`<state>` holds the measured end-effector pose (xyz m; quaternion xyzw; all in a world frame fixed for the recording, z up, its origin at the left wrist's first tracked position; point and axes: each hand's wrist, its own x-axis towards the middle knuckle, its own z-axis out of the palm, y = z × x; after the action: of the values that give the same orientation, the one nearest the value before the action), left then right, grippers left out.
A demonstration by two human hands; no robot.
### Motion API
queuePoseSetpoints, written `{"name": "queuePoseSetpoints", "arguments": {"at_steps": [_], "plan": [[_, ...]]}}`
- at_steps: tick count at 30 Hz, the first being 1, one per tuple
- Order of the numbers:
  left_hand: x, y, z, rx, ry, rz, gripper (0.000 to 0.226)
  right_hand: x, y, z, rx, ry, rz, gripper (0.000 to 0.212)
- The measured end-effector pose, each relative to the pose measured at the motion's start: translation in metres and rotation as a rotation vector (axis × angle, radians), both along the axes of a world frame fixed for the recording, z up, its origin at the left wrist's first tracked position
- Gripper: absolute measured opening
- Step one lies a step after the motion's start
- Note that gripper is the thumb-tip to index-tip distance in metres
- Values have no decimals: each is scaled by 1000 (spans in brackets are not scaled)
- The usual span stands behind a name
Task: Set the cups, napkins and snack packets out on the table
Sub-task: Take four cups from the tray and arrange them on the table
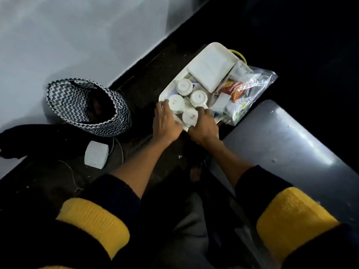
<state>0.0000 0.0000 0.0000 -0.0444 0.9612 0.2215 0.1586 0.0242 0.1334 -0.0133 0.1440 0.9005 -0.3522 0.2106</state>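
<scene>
A white tray (213,46) sits low on the dark floor. It carries several upturned white cups (198,98), a stack of white napkins (210,68) and a clear bag of snack packets (244,90) that hangs over its right side. My left hand (166,122) grips the tray's near left edge, its fingers touching a cup. My right hand (205,127) holds the near edge beside the closest cup. Both forearms reach down from dark sleeves with yellow bands.
A black-and-white zigzag basket (87,107) stands left of the tray. A small white box (96,154) with a cable lies near it. A grey tabletop (287,148) runs along the right. A pale wall (68,35) rises at the left.
</scene>
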Motion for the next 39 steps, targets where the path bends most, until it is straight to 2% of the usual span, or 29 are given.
{"name": "queuePoseSetpoints", "arguments": {"at_steps": [2, 6, 14, 17, 26, 31, 33, 37, 39], "plan": [[-14, -1, -6, -31, 25, -33, 83, -9, -8, -4, 77, -23, 51, 70], [-36, 0, -26, -55, -70, -78, 96, -16, -17, -20, 167, -45, 111, 85], [-51, 6, -49, -89, -144, -157, 89, -21, -17, -45, 210, -96, 202, 80], [-53, 5, -54, -110, -143, -191, 92, -26, -17, -49, 197, -100, 176, 77], [-66, -4, -54, -40, -53, -168, 74, -19, -5, -41, 109, -17, 75, 67], [-50, -13, -47, 123, 66, 180, 69, 4, 6, -28, -83, 123, -177, 69], [-40, -13, -38, 233, 44, 343, 65, 14, 11, -21, -143, 126, -291, 67], [-13, -2, -22, 634, -226, 753, 58, 48, 24, -11, -271, -7, -619, 67], [5, 4, -13, 842, -414, 828, 54, 70, 35, -4, -445, -74, -869, 58]]}}
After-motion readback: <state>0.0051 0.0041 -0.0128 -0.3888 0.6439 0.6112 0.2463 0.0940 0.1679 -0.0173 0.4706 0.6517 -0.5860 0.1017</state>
